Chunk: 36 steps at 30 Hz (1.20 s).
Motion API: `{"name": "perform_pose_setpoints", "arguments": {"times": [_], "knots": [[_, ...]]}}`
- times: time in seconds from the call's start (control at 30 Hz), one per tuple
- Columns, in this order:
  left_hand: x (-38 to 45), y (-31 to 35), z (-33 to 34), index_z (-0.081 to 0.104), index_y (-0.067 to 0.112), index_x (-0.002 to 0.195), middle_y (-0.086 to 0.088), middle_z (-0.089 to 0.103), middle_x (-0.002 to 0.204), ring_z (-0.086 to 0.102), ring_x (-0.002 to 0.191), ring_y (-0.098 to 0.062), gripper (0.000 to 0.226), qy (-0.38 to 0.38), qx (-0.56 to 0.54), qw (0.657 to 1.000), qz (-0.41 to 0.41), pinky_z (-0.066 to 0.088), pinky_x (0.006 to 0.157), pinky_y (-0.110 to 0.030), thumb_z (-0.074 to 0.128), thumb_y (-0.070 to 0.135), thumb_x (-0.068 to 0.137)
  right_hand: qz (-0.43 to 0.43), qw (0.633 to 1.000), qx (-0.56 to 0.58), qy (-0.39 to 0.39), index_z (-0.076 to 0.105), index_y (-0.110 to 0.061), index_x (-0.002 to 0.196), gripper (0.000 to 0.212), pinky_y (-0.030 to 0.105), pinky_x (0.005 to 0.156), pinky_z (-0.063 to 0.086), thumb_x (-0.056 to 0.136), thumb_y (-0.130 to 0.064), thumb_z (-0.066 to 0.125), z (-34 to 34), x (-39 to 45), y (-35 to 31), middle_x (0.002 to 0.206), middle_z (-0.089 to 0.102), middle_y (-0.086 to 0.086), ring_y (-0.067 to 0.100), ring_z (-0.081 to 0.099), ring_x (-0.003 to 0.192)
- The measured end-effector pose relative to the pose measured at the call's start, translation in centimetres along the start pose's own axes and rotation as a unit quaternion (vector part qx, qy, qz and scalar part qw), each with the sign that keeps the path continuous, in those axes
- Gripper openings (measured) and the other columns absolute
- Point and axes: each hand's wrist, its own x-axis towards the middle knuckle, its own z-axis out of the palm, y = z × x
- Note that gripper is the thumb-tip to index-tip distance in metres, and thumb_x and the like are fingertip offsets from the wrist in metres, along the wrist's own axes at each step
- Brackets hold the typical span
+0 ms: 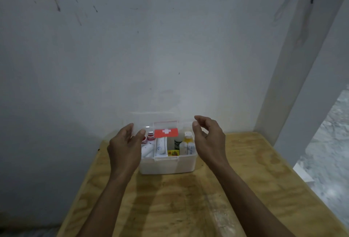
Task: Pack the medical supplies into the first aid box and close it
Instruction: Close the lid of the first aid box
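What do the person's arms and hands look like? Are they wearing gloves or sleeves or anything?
No gloves and no sleeves. Both forearms are bare all the way down to the bottom of the picture. The left hand and the right hand are bare too, with short fingernails. I can't see any rings, watch or bracelets on them.

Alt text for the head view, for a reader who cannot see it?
A person's left hand and right hand hold the clear lid half-closed over a white first aid box packed with bottles and tubes, on a wooden table against a wall.
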Motion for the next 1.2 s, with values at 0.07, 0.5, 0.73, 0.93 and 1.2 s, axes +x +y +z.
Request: {"name": "perform_pose_setpoints", "arguments": {"times": [0.07, 0.5, 0.73, 0.93, 1.2], "knots": [[-0.9, -0.5, -0.1, 0.062, 0.009, 0.127, 0.013, 0.062, 0.109, 0.062, 0.099, -0.006, 0.048, -0.004, -0.006, 1.000, 0.001, 0.048, 0.090, -0.026, 0.075, 0.021, 0.083, 0.001, 1.000, 0.002, 0.008, 0.065, -0.020, 0.119, 0.023, 0.018, 0.086, 0.054, 0.098, -0.023, 0.057, -0.1, -1.2, 0.6, 0.119, 0.061, -0.003, 0.003, 0.058, 0.106], [-3.9, -2.4, 0.1, 0.060, 0.022, 0.126, -0.005, 0.061, 0.131, 0.056, 0.102, -0.014, 0.040, -0.033, 0.104, 0.991, 0.079, 0.052, 0.079, -0.029, 0.068, 0.027, 0.087, -0.048, 0.989, -0.134, -0.038, 0.061, -0.025, 0.128, 0.033, 0.004, 0.084, 0.042, 0.096, -0.028, 0.061, 0.4, -4.7, 3.0, 0.130, 0.052, 0.000, 0.004, 0.046, 0.112], [-2.3, -3.5, 1.3, 0.051, 0.029, 0.139, 0.002, 0.036, 0.155, 0.033, 0.143, -0.022, 0.064, -0.116, 0.201, 0.965, 0.124, 0.030, 0.112, -0.048, 0.046, 0.061, 0.083, -0.078, 0.963, -0.203, -0.158, 0.042, -0.040, 0.144, 0.048, 0.046, 0.117, 0.029, 0.098, -0.051, 0.044, 0.9, -3.7, 3.7, 0.162, 0.023, -0.011, 0.012, 0.020, 0.148], [-2.1, -5.7, 1.4, 0.046, 0.030, 0.143, 0.005, 0.034, 0.156, 0.023, 0.148, -0.017, 0.069, -0.133, 0.245, 0.947, 0.156, 0.018, 0.113, -0.039, 0.041, 0.065, 0.084, -0.112, 0.958, -0.212, -0.160, 0.034, -0.039, 0.148, 0.054, 0.047, 0.118, 0.030, 0.096, -0.054, 0.038, 0.7, -4.6, 5.6, 0.162, 0.019, -0.014, 0.011, 0.014, 0.151], [-1.8, -6.1, 1.4, 0.040, 0.031, 0.146, 0.005, 0.031, 0.157, 0.019, 0.149, -0.019, 0.074, -0.153, 0.259, 0.935, 0.187, 0.017, 0.113, -0.039, 0.043, 0.068, 0.082, -0.119, 0.960, -0.206, -0.149, 0.032, -0.041, 0.148, 0.059, 0.050, 0.116, 0.034, 0.093, -0.058, 0.044, 0.4, -4.6, 5.7, 0.162, 0.017, -0.016, 0.011, 0.014, 0.151]]}}
